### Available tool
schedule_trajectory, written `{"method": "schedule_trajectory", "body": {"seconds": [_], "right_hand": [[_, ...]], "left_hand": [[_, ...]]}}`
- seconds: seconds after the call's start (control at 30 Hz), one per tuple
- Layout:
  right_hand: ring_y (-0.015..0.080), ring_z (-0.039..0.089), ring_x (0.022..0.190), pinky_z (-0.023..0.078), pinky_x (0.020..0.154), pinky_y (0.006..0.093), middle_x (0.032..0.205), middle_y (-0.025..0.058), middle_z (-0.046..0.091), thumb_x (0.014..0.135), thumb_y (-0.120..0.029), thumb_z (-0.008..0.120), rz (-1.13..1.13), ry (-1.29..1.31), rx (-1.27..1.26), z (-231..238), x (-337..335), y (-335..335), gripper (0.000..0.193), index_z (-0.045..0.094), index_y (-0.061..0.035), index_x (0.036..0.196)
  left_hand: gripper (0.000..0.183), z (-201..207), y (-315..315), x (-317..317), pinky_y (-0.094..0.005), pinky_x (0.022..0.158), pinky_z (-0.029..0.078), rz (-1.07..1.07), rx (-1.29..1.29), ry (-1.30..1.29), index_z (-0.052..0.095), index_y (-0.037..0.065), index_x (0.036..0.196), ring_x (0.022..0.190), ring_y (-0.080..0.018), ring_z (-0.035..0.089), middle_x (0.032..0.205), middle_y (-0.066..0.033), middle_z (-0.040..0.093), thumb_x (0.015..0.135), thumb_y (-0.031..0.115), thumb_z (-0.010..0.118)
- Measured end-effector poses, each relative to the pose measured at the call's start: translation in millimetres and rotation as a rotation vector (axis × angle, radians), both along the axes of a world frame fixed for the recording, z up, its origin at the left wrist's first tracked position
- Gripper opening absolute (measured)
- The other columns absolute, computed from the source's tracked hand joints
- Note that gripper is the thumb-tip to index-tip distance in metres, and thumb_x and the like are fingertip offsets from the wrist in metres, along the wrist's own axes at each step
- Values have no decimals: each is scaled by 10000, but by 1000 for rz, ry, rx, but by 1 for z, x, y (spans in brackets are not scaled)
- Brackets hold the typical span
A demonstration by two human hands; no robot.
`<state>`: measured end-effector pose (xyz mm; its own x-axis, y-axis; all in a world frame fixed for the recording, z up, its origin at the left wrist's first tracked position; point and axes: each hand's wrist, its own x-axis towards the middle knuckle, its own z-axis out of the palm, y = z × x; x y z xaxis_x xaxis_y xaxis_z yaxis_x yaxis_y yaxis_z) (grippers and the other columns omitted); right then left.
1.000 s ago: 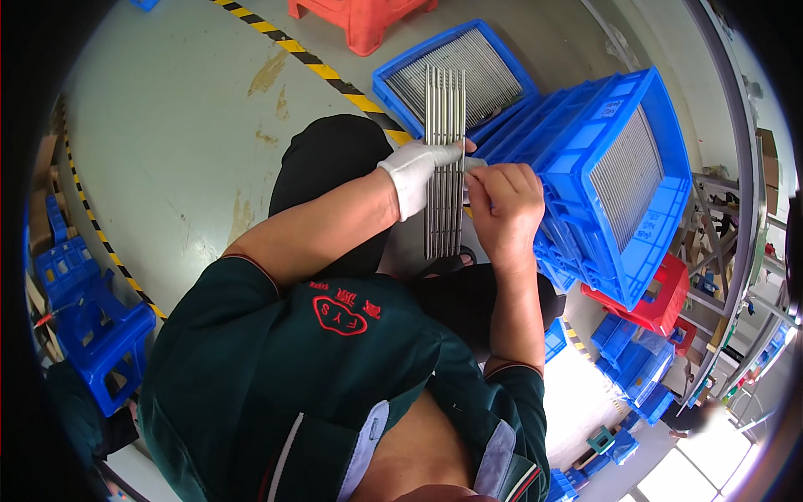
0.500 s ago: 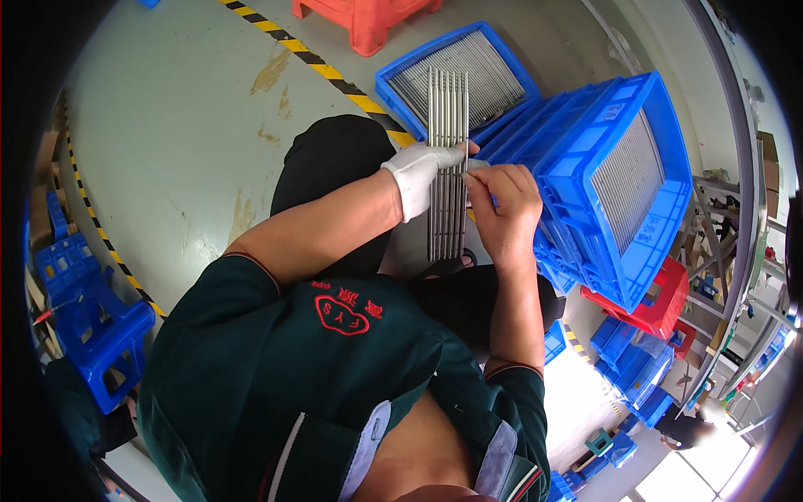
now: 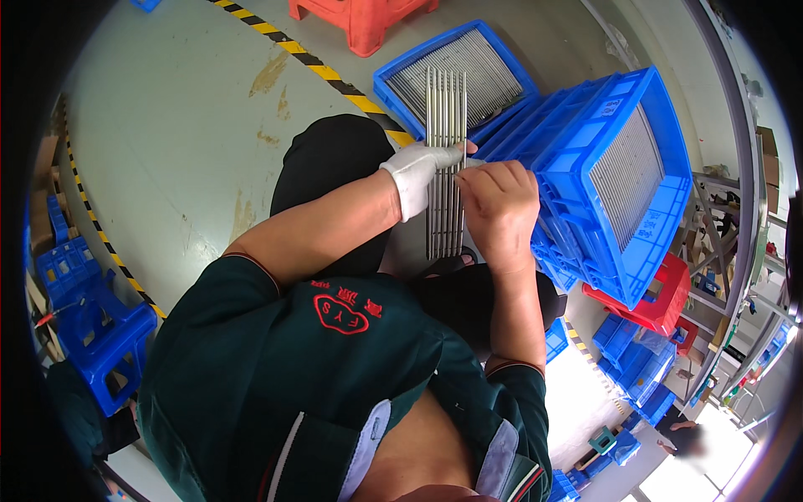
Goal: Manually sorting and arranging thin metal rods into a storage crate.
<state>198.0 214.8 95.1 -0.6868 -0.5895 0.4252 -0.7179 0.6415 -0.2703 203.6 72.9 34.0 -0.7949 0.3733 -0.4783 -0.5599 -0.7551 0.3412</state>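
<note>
Several thin metal rods [image 3: 445, 109] stand side by side in a flat row, their long axes running away from me. My left hand [image 3: 416, 174], in a white glove with the fingertips bare, is closed around the row near its middle. My bare right hand [image 3: 500, 201] is at the right edge of the row, thumb and forefinger pinched against the outermost rod. Whether those fingertips grip that rod or only touch it is hard to see. Beyond the hands lies a blue crate [image 3: 386, 86] filled with similar rods.
To the right, stacked blue crates [image 3: 577, 176] hold more rods in the tilted top one, over a red stool [image 3: 648, 303]. An orange stool [image 3: 365, 25] stands at the far edge. Yellow-black tape [image 3: 330, 74] crosses the floor. A blue stool [image 3: 113, 343] is at left; a person [image 3: 687, 437] is at lower right.
My right hand has shifted slightly left, its fingertips a little lower along the outermost rod. My left hand keeps its hold on the rods.
</note>
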Motion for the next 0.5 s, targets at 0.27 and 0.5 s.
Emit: {"method": "schedule_trajectory", "body": {"seconds": [0.27, 0.5], "right_hand": [[247, 575, 684, 453, 626, 333, 719, 77, 616, 671, 4, 700, -15, -27, -166, 6, 2, 1, 96, 660, -34, 749], [261, 569, 661, 462, 612, 353, 701, 81, 613, 672, -37, 718, -61, -210, -290, -12, -3, 3, 88, 662, -47, 739]], "left_hand": [[191, -3, 1, -1, -297, 778, 508, -10, 25, 1, 573, 53, 1080, 852, -164, 627, 968, -87, 627, 958, 165, 478], [234, -11, -3, -1, -308, 782, 517, -27, 129, 91, 547, 45, 1095, 866, -186, 634, 958, -105, 624, 982, 205, 419]]}}
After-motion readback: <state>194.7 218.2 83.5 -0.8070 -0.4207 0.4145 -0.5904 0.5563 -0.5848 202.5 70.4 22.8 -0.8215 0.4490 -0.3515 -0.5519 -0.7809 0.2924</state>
